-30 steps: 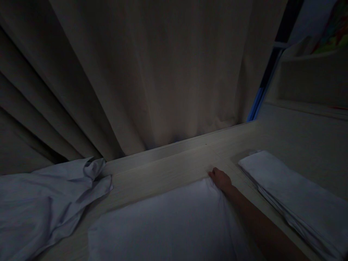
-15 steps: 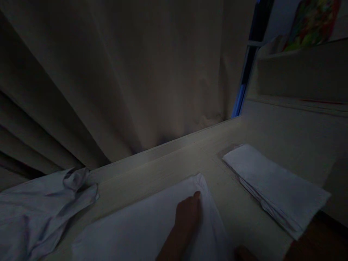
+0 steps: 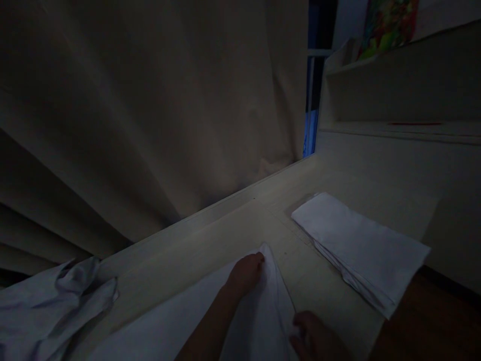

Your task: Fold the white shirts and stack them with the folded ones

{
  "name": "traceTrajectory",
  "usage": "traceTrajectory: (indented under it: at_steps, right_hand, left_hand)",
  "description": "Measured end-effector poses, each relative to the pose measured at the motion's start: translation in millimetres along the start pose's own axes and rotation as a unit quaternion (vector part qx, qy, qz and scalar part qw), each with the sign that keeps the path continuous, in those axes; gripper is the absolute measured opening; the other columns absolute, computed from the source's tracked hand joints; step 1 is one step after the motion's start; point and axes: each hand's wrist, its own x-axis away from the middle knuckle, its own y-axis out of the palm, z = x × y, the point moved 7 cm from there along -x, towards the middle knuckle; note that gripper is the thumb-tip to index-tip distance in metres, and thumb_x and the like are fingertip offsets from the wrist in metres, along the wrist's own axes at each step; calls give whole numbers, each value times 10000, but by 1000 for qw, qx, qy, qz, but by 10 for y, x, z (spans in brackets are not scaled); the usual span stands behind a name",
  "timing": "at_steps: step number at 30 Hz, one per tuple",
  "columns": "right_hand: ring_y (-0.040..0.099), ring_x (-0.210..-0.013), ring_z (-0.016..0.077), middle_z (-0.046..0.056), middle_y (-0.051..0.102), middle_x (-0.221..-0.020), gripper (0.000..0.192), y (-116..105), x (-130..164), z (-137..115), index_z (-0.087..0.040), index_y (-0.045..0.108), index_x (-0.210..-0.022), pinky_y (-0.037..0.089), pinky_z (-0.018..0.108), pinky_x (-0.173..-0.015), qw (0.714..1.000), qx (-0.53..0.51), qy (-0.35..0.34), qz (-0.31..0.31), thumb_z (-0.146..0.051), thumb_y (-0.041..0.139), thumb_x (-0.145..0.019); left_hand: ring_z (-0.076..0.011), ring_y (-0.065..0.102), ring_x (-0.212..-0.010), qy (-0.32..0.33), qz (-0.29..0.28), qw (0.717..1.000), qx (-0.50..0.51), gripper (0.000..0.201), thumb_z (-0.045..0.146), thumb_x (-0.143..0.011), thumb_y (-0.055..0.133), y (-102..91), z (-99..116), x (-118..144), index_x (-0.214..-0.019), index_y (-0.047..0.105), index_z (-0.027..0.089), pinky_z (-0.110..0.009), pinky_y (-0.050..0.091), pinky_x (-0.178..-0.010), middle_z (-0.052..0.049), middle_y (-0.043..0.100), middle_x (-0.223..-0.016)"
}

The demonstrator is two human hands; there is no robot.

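The scene is dim. A white cloth [image 3: 195, 321] lies flat on the pale wooden table [image 3: 225, 230], its far corner pointing away from me. My left hand [image 3: 246, 273] sits on that far corner with the fingers curled over the fabric. My right hand [image 3: 317, 338] is at the bottom edge of the view, pinching the cloth's right-hand edge. A crease runs through the cloth between the two hands.
A stack of folded white cloths [image 3: 356, 245] lies to the right on the table. A crumpled pale cloth [image 3: 48, 306] lies at the left. A beige curtain [image 3: 150, 115] hangs behind the table. A pale shelf unit [image 3: 398, 90] with a colourful item [image 3: 387, 22] stands at the right.
The view has swung right and down. My right hand left the cloth's far corner and now grips its right edge; my left hand came in and took the far corner.
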Motion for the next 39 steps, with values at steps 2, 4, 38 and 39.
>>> traceTrajectory:
  at_steps: [2,4,38,39]
  right_hand:
    - [619,-833,170,39,656,-937,285,-4,-251,-269,-240,567,-1025,460,271,-757,999,-29,-37,20,-396,431,-830]
    - [614,-924,195,76,652,-1025,322,16,-495,-428,-218,567,-1069,455,292,-816,997,-37,-48,56,-396,408,-854]
    - [659,-830,238,78,686,-873,518,337,-1074,-72,-206,450,-1062,474,342,-766,998,-40,22,-35,-611,458,-739]
    - [660,-821,236,84,683,-882,537,336,-1060,-44,-198,428,-1097,475,344,-766,998,-35,26,-35,-610,425,-753]
  left_hand:
    - [-184,605,-979,-28,12,999,-12,353,306,-887,262,-61,-50,-54,-1086,540,218,-309,426,-839,-87,662,-1076]
    - [-221,628,-919,-74,18,997,-19,426,379,-891,229,-59,-144,-125,-1041,566,167,-340,441,-779,-137,675,-1007]
    - [-255,622,-957,-544,80,823,142,460,524,-822,290,489,-2316,3992,-1002,554,193,-417,451,-862,-126,638,-1053]
    - [-262,625,-958,-557,87,810,158,514,565,-829,239,530,-2243,4004,-973,557,187,-426,453,-855,-129,645,-1038]
